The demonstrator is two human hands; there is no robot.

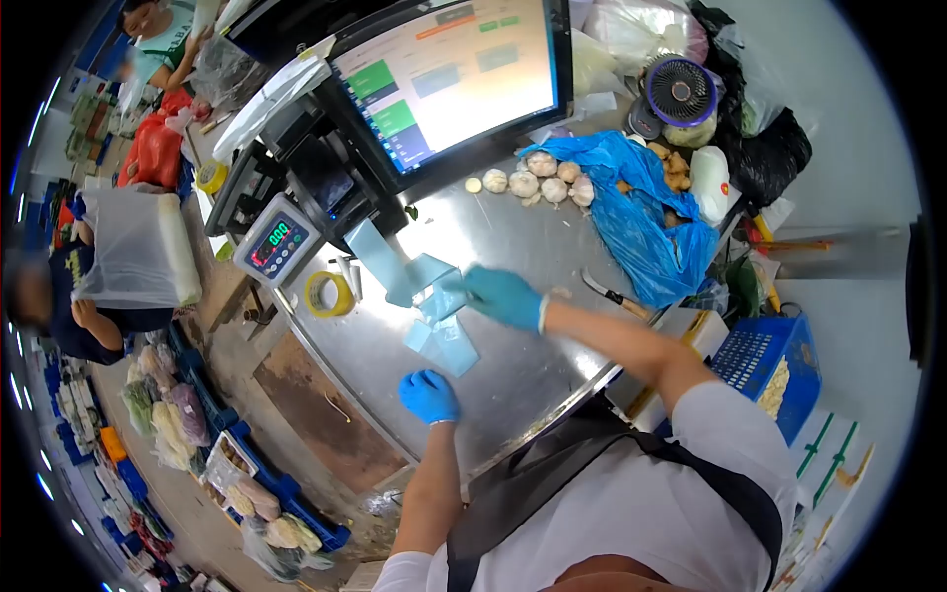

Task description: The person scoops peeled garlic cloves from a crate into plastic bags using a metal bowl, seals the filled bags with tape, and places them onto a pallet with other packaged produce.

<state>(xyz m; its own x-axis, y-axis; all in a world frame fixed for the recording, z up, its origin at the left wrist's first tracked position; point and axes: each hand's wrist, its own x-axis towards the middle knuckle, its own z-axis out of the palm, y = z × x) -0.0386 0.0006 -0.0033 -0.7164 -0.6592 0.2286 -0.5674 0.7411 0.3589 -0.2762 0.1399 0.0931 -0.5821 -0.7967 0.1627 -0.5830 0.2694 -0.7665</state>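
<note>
My right hand (505, 298), in a teal glove, reaches over the metal tabletop with its fingertips closed on a light blue paper strip (444, 298). More pieces of this strip lie folded and spread around it, one long piece (377, 255) running up toward the monitor and another (454, 347) lying below. My left hand (429, 397), in a bright blue glove, rests near the table's front edge, just below the strips. Its fingers are curled in, and I see nothing in them. A roll of yellow tape (328, 294) stands left of the strips.
A scale display (278, 240) and a monitor (449, 84) stand at the back. Garlic bulbs (538, 178), a blue plastic bag (646, 217) and a knife (614, 296) lie to the right. Beyond the left edge, a person (89, 286) handles a clear bag (143, 247).
</note>
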